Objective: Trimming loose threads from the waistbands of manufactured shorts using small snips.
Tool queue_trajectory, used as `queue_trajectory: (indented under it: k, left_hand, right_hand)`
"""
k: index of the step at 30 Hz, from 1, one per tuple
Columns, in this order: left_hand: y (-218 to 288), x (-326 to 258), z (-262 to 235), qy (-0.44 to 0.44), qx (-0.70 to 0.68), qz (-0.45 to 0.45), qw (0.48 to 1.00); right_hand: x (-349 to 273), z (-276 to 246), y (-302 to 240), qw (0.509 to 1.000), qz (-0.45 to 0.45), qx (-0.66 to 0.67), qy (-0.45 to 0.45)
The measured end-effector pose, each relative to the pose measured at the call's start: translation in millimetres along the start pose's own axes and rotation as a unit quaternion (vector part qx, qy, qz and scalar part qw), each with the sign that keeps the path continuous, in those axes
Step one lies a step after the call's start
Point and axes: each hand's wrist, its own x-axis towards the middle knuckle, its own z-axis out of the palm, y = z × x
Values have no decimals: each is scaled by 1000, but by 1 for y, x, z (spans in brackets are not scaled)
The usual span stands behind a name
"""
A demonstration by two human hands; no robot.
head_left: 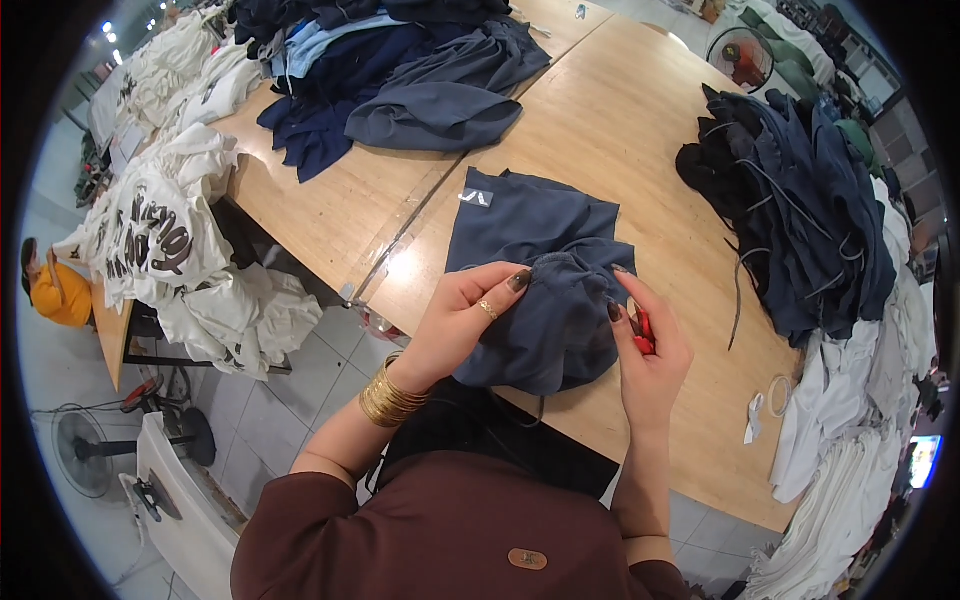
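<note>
Dark slate-blue shorts (530, 225) lie partly on the table, their gathered elastic waistband lifted toward me. A small white mark shows on the far left corner of the cloth, and a thin cord hangs below the near side. My left hand (463, 312), with a ring and gold bangles, pinches the waistband between thumb and forefinger. At the other side of the gather, my right hand (655, 350) has its thumb and forefinger on the fabric. Red thread snips (642, 328) are tucked in that palm; their blades are mostly hidden.
Navy and grey garments (440, 100) are heaped at the table's far left. Dark drawstring garments (800, 210) lie at right, above white clothing (835, 400). White printed garments (160, 230) spill off the left side. A fan (740, 58) stands beyond; a person in yellow (62, 290) is far left.
</note>
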Motion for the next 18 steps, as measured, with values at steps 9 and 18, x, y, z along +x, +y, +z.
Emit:
queue_trajectory:
  k: [9,18]
  left_hand:
    - [0,2,6,-23,-13,-31,999]
    - [1,5,9,-82,-64,-67,992]
  right_hand:
    - [2,23,-11,997,-77,29,-7]
    - [13,26,5,995,-4,11,101]
